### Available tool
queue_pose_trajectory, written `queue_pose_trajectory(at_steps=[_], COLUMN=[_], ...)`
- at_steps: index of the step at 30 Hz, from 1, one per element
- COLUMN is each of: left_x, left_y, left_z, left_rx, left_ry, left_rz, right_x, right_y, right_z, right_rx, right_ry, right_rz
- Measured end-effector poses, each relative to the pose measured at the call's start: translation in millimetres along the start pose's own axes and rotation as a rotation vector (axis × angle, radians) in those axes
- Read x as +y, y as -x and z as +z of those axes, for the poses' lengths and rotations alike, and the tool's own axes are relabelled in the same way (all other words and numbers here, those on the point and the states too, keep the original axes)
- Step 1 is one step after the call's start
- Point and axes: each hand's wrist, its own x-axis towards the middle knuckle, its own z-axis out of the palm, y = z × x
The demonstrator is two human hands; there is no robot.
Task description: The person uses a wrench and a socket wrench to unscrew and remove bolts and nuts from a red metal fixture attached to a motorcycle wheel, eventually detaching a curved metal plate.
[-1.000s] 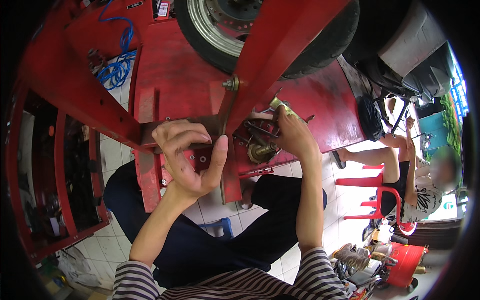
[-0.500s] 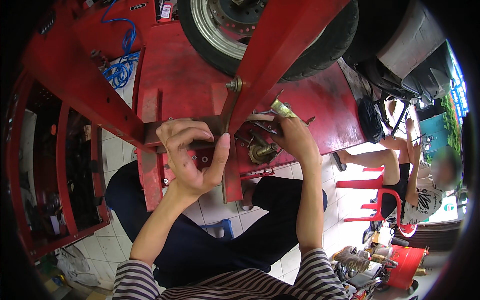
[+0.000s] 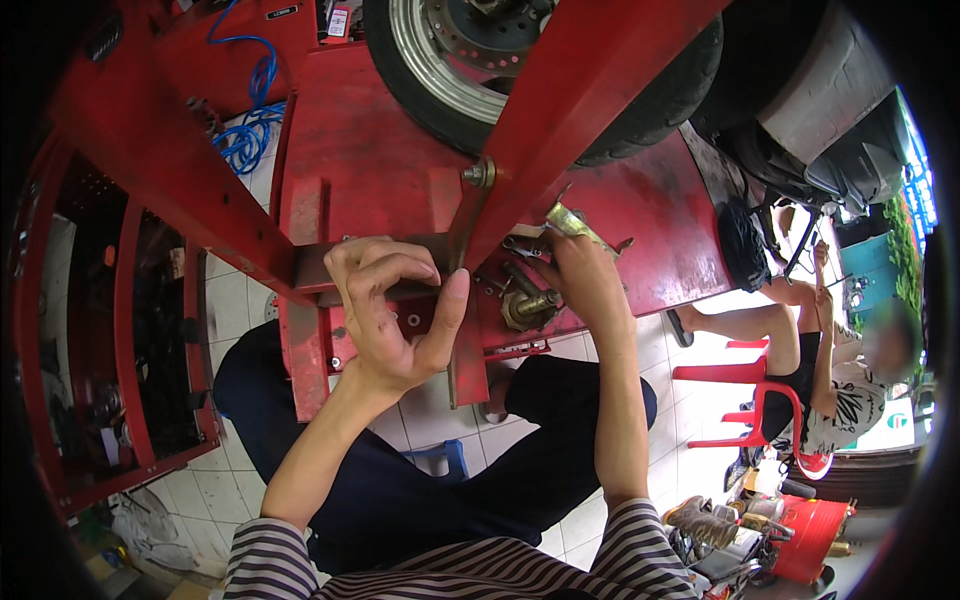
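My left hand (image 3: 390,315) is raised beside the red metal stand (image 3: 560,120), its thumb apart from its curled fingers and nothing visible between them. Dark smudges mark the fingers. Over a cluster of metal parts on the red platform (image 3: 655,245), my right hand (image 3: 588,280) reaches in with bent fingers, partly hidden; what they grip cannot be made out. Right against that hand lies a brass-coloured metal bracket (image 3: 570,220). A large bolt-like metal part (image 3: 530,305) rests just below its fingers, near the platform's front edge.
Behind the stand lies a wheel with a tyre (image 3: 440,120). A coiled blue hose (image 3: 245,145) is at the far left. To the right a person sits on a red plastic chair (image 3: 765,390). A blue stool (image 3: 450,458) stands between my legs, and a red bucket (image 3: 815,540) at lower right.
The whole view has shifted slightly, so the stand and wheel appear a little farther right. Both hands keep nearly the same pose, the right one still among the metal parts.
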Motion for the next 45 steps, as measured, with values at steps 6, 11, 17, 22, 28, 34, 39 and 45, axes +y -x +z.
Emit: queue_pose_trajectory(at_steps=[6, 11, 17, 22, 28, 34, 39, 45], left_x=[-1, 0, -1, 0, 1, 6, 8, 26], left_y=[-3, -4, -2, -2, -2, -1, 2, 3], left_z=[-3, -4, -4, -3, 0, 0, -1, 4], left_rx=[0.017, 0.019, 0.016, 0.017, -0.002, -0.011, 0.026, -0.126], left_ry=[0.010, 0.013, 0.008, 0.019, -0.006, -0.022, 0.006, 0.047], left_rz=[-0.009, -0.014, -0.017, -0.047, -0.012, 0.036, 0.018, 0.082], right_x=[-1, -2, 1, -1, 8, 18, 2, -25], right_y=[0, 0, -2, -1, 7, 9, 15, 31], right_z=[2, 3, 1, -4, -13, -27, -61, -66], right_rx=[-0.015, -0.061, -0.170, -0.127, -0.043, 0.044, 0.434, 0.883], right_ry=[0.049, 0.059, 0.014, -0.040, -0.116, -0.373, -0.192, -0.465], right_rz=[-0.010, -0.028, -0.017, -0.026, -0.038, -0.050, -0.111, -0.324])
